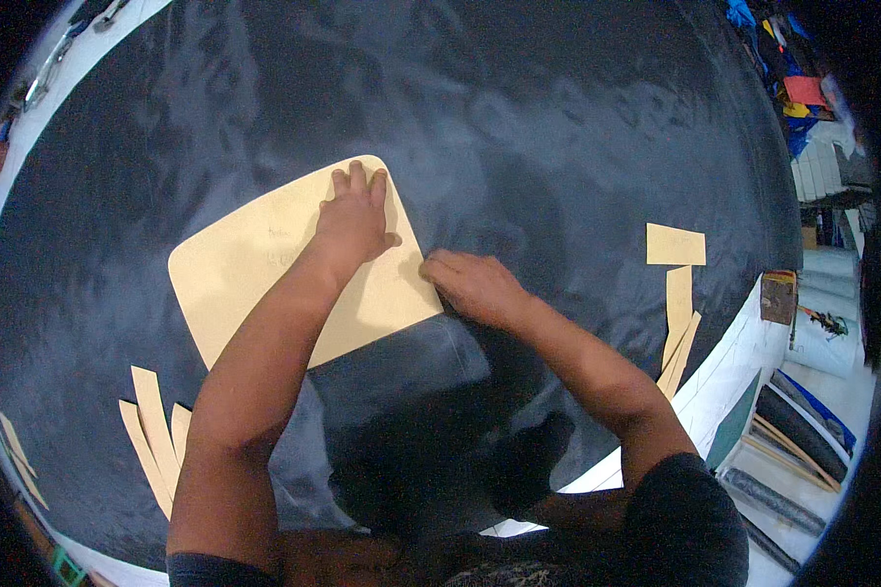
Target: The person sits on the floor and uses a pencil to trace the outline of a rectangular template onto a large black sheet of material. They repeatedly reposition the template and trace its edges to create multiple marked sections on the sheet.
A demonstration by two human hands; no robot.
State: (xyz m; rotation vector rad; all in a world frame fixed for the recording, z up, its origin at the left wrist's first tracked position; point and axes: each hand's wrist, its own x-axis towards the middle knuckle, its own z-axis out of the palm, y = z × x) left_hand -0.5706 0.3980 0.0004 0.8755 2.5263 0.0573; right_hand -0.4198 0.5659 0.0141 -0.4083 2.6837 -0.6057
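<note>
A tan card template (255,274) with rounded corners lies flat on a sheet of black fabric (519,117) spread over a work table. My left hand (354,220) presses down on the template's far right corner, fingers spread flat. My right hand (472,284) rests at the template's right edge with its fingers curled tight against the fabric; anything it may pinch is hidden. Faint chalk lines show on the fabric just below the template.
Several narrow tan card strips (152,426) lie at the near left. A tan rectangle (675,245) and more strips (679,328) lie at the right. The white table edge (724,377) shows on the right, with rolled material (803,430) on the floor beyond.
</note>
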